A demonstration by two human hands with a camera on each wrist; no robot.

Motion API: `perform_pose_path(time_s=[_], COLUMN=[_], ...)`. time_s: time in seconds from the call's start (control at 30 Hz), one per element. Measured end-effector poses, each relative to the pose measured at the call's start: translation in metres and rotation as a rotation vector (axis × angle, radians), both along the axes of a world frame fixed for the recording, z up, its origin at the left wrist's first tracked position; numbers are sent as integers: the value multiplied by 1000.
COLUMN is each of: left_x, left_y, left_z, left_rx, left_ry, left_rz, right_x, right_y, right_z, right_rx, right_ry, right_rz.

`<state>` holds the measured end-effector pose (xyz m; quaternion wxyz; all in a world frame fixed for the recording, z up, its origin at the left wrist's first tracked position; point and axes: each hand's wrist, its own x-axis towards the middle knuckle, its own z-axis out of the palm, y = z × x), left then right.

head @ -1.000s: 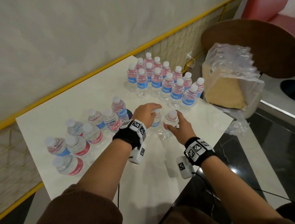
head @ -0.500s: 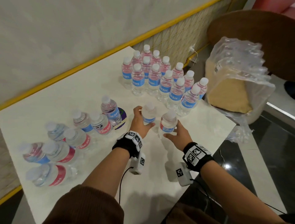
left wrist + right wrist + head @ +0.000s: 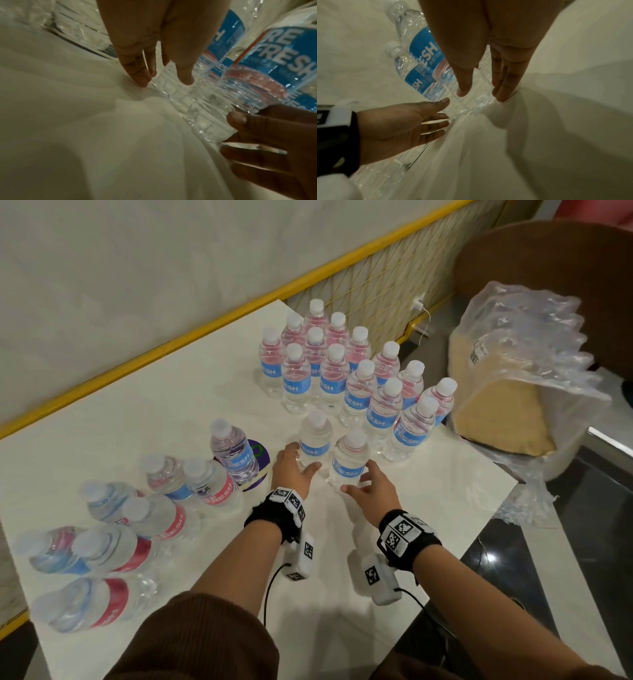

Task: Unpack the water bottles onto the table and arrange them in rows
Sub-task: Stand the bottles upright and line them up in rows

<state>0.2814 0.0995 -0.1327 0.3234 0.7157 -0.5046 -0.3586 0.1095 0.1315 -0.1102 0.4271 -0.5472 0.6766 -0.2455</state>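
Note:
Two upright water bottles with blue labels stand side by side on the white table (image 3: 178, 405), just in front of a block of several upright bottles (image 3: 342, 371) arranged in rows. My left hand (image 3: 301, 460) is at the base of the left bottle (image 3: 315, 440), fingers straight. My right hand (image 3: 359, 479) is at the base of the right bottle (image 3: 351, 460), which sits between its straight thumb and fingers (image 3: 505, 92). In the left wrist view my left fingers (image 3: 137, 75) point down at the table.
A loose cluster of several bottles (image 3: 137, 515) fills the table's left side, one of them on a purple round mat (image 3: 262, 453). Crumpled clear plastic wrap over a cardboard tray (image 3: 513, 392) sits off the table's right edge. A yellow-railed wall runs behind.
Both hands carried a bottle forward and set it down before the block. Their grips have loosened and the fingers are now straight at the bottle bases.

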Motion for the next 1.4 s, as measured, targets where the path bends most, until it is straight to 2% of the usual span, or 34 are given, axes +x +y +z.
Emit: perform_pose_path(time_s=[0.6, 0.93, 1.23, 1.4], left_x=[7, 7, 8, 7], left_y=[-51, -51, -73, -76], left_z=[0, -18, -16, -15], left_rx=[66, -53, -75, -68], left_ry=[-98, 66, -28, 19], left_rz=[-55, 137, 11, 23], right_x=[31, 31, 34, 35], right_y=[-57, -58, -65, -69], right_z=[-6, -16, -16, -16], right_rx=[7, -14, 36, 44], right_ry=[-52, -120, -104, -91], right_rz=[-92, -159, -182, -201])
